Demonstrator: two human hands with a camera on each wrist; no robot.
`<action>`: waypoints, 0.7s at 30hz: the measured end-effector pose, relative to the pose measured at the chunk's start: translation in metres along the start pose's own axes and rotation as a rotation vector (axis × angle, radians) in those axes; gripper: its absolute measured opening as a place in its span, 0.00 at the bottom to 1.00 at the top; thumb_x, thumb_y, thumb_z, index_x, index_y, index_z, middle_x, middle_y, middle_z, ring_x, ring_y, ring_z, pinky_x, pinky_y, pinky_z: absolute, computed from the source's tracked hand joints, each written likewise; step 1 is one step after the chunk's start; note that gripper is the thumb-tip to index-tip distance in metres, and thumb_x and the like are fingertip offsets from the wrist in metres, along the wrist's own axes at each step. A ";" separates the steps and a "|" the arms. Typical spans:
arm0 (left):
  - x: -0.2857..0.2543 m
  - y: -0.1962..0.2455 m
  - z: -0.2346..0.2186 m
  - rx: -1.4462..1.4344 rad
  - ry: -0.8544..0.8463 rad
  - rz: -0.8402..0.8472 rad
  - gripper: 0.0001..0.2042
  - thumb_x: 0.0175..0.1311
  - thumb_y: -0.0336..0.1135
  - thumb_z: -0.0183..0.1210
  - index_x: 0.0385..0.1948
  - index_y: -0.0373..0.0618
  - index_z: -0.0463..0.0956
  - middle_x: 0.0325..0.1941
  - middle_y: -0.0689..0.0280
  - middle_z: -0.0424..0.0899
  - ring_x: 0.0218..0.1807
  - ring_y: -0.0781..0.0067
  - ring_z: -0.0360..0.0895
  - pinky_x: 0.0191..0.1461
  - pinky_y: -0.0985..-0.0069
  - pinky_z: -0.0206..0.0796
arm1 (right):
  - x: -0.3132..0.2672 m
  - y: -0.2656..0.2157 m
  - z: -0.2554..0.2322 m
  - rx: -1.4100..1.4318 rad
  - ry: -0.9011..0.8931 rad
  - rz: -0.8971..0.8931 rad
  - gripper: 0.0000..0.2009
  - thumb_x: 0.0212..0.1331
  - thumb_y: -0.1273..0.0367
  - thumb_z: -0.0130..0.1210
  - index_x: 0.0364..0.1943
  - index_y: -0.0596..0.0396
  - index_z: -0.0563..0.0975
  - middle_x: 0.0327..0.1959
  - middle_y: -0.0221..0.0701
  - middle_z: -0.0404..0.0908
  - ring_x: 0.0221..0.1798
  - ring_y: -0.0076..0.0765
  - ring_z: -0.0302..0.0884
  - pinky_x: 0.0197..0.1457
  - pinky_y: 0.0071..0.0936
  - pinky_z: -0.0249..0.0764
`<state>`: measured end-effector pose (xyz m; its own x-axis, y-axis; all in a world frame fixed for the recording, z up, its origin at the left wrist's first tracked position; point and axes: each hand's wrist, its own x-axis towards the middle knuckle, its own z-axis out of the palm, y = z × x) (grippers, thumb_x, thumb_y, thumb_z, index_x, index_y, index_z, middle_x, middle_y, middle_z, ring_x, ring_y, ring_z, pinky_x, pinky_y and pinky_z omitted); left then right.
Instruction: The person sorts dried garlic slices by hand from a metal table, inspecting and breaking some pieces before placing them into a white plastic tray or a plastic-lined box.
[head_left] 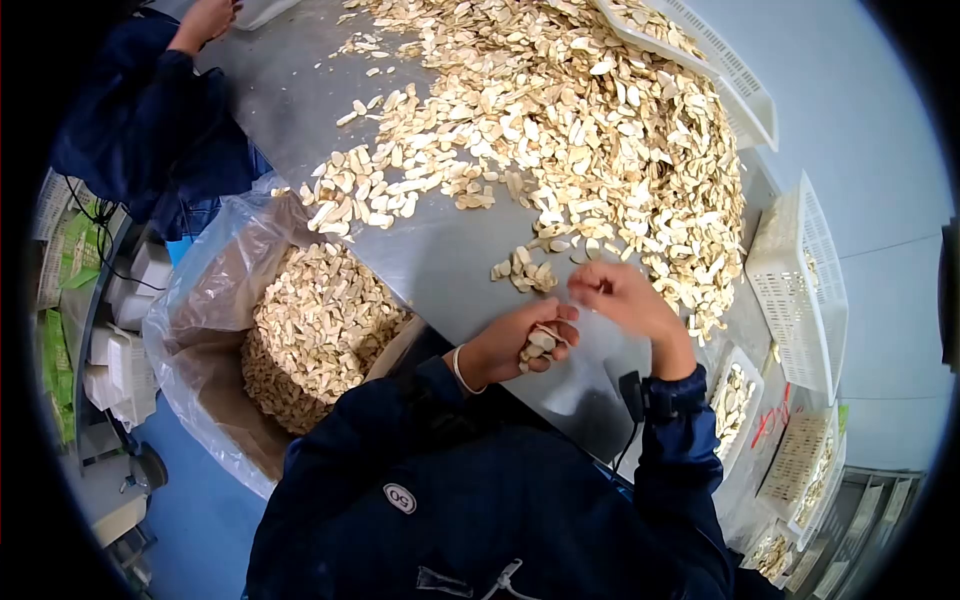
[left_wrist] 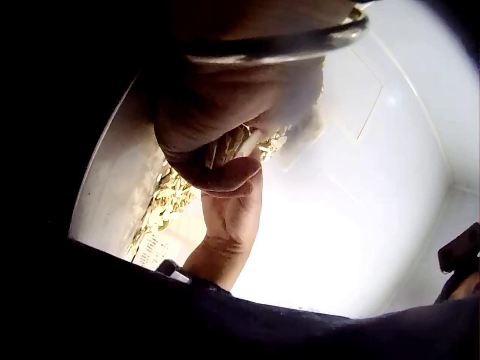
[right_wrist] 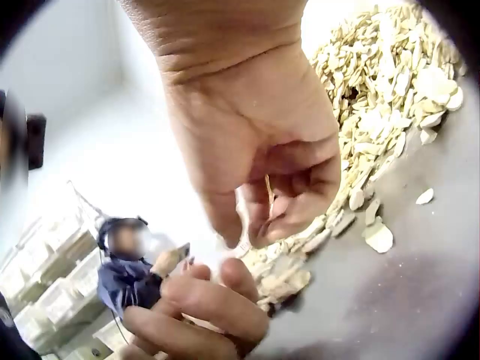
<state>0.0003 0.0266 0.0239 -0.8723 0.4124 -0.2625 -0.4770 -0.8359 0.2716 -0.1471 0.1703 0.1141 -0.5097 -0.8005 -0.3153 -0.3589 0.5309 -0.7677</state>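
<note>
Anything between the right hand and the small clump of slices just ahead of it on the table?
Nothing visible. The right hand hovers beside the small clump of slices over bare steel table; the left hand, gripping slices, sits nearer the body.

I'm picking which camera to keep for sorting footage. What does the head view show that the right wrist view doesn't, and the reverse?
Only the head view shows the plastic-lined box of slices beside the metal table, the white baskets and a second person's arm. Only the right wrist view shows, close up, a thin slice pinched in the right hand. Both show the left hand holding a handful of slices, and the big pile on the table.
</note>
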 end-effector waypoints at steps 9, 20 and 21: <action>-0.004 0.000 -0.008 0.265 -0.201 -0.071 0.14 0.78 0.45 0.47 0.41 0.44 0.74 0.30 0.67 0.74 0.21 0.84 0.63 0.18 0.85 0.53 | 0.043 -0.009 0.050 -0.517 0.234 -0.343 0.19 0.54 0.71 0.63 0.53 0.54 0.79 0.51 0.41 0.81 0.50 0.50 0.80 0.55 0.39 0.78; -0.007 0.003 -0.008 0.256 -0.199 -0.045 0.13 0.75 0.45 0.50 0.37 0.46 0.75 0.31 0.69 0.76 0.25 0.84 0.69 0.21 0.85 0.56 | 0.049 0.003 0.035 -0.553 0.578 -0.455 0.12 0.57 0.71 0.65 0.44 0.55 0.81 0.34 0.38 0.82 0.35 0.41 0.81 0.40 0.31 0.77; -0.008 0.004 -0.008 0.266 -0.197 -0.048 0.13 0.75 0.45 0.50 0.37 0.46 0.75 0.31 0.69 0.76 0.25 0.84 0.69 0.21 0.85 0.56 | 0.049 -0.002 0.039 -0.525 0.517 -0.386 0.11 0.56 0.70 0.65 0.43 0.55 0.81 0.33 0.37 0.81 0.34 0.41 0.80 0.39 0.32 0.76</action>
<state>0.0057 0.0171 0.0198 -0.8401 0.5323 -0.1041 -0.5064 -0.7009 0.5024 -0.1405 0.1194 0.0780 -0.5254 -0.7920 0.3110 -0.8347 0.4088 -0.3690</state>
